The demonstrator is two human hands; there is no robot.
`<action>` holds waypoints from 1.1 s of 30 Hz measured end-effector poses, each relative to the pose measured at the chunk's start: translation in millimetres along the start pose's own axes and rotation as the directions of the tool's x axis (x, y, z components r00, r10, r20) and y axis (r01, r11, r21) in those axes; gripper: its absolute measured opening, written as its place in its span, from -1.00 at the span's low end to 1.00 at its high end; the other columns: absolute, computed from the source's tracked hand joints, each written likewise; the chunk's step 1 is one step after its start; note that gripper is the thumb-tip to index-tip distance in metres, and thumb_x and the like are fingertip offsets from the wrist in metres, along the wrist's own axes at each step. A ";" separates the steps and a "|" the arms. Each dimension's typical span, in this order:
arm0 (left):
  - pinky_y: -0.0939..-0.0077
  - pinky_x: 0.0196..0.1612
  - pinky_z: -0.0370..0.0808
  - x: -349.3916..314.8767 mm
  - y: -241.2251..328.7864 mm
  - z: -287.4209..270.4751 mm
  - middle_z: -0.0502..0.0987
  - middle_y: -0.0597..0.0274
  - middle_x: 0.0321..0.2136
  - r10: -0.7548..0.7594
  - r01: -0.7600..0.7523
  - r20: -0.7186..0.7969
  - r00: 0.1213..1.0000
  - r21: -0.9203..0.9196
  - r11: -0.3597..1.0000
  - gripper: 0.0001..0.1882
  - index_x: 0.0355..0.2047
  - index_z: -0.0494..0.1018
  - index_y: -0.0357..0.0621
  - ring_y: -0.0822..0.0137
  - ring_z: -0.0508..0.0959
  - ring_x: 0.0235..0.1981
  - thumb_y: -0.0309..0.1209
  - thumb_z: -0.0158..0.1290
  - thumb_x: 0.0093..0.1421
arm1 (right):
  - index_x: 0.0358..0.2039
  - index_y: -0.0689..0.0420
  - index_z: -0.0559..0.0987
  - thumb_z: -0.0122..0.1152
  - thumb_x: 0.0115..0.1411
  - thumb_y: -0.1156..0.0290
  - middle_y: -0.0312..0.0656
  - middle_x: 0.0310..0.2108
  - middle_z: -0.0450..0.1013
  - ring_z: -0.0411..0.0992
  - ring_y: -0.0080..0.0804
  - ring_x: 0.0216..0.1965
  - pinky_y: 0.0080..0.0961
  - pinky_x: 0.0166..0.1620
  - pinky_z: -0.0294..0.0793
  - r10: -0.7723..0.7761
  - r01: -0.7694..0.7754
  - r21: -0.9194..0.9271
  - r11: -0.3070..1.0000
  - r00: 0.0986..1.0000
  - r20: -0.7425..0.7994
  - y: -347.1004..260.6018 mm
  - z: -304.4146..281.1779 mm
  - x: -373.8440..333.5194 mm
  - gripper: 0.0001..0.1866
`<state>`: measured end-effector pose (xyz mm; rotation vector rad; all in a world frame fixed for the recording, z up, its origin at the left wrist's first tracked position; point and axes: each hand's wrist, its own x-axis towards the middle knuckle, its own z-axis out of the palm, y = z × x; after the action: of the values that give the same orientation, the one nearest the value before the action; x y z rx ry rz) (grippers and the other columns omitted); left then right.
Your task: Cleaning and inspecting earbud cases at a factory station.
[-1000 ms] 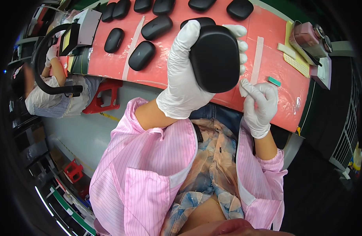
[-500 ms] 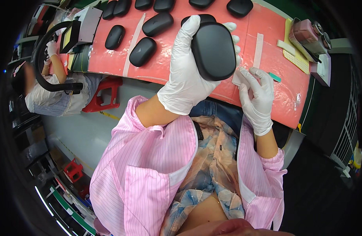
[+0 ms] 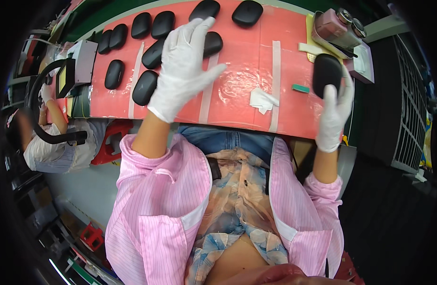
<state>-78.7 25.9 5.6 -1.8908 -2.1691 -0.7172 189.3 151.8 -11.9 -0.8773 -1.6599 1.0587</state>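
Note:
At the right end of the pink-covered table, my gloved right hand (image 3: pixel 334 114) grips a smooth black rounded case (image 3: pixel 326 71), its thumb on the near side. My gloved left hand (image 3: pixel 183 66) reaches over the left half of the table with fingers stretched and thumb spread, holding nothing. Partly behind it are a black case (image 3: pixel 212 44) by its fingers and another black case (image 3: pixel 145 89) beside its wrist; whether it touches either I cannot tell. A crumpled white cloth (image 3: pixel 263 100) lies between the two hands, with a small green block (image 3: pixel 301 88) to its right.
Several more black cases, one at the back (image 3: pixel 247 13), stand on the pink mat (image 3: pixel 242 114). Jars with metal lids (image 3: pixel 334 23) sit in a holder at the back right. A black curved tube (image 3: pixel 42 118) rises at left, where another person works near a red stool (image 3: pixel 116 137).
The black case has passed from my left hand to my right, which has put down the white cloth and moved right. My left hand is now empty and farther left.

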 end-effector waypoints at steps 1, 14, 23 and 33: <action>0.15 0.17 0.26 -5.5 -11.9 3.6 0.38 0.00 0.06 -0.054 0.054 -0.012 0.998 0.068 0.996 -0.11 0.22 0.18 -0.21 -0.01 0.32 0.11 -0.27 0.34 -0.11 | 0.20 0.33 0.26 -0.02 0.32 0.44 -0.05 0.11 0.32 0.31 -0.37 0.11 -0.46 0.19 0.25 0.063 -0.063 -0.071 0.995 0.998 -0.012 15.4 -15.1 11.4 -0.53; 0.52 0.07 0.37 -11.2 22.3 -26.4 0.49 0.33 -0.14 0.073 0.618 0.636 0.768 -0.766 0.176 -0.43 0.00 0.41 -0.15 0.47 0.46 -0.06 -0.44 0.29 -0.07 | 0.18 0.27 0.37 0.33 -0.08 0.42 0.01 0.16 0.32 0.30 -0.21 0.19 -0.37 0.25 0.20 -0.110 0.157 -0.040 0.987 0.833 0.542 -31.3 10.6 -7.5 -0.26; 0.46 0.05 0.46 -38.9 74.1 -12.4 0.50 0.27 -0.09 -0.229 0.499 0.585 0.778 -0.797 -0.340 -0.28 0.07 0.33 -0.23 0.41 0.50 -0.05 -0.60 0.37 -0.14 | 0.15 0.22 0.42 0.24 -0.01 0.42 0.02 0.10 0.39 0.36 -0.18 0.15 -0.33 0.21 0.28 -0.218 0.157 0.160 0.974 0.837 0.502 -39.9 43.8 -36.6 -0.36; 0.42 0.06 0.49 -48.7 78.7 -14.8 0.49 0.21 -0.09 -0.187 0.439 0.500 0.846 -0.851 -0.287 -0.25 0.04 0.32 -0.26 0.37 0.52 -0.05 -0.66 0.39 -0.20 | 0.09 0.33 0.45 -0.19 0.34 -0.06 -0.05 0.04 0.45 0.42 -0.29 0.03 -0.43 0.14 0.32 0.211 -0.350 0.337 0.874 0.898 0.385 -45.1 46.3 -34.3 -0.33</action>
<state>3.5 -17.9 16.2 -1.3941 -2.1968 -3.4413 151.9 93.0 10.2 -0.7053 -1.5237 1.7687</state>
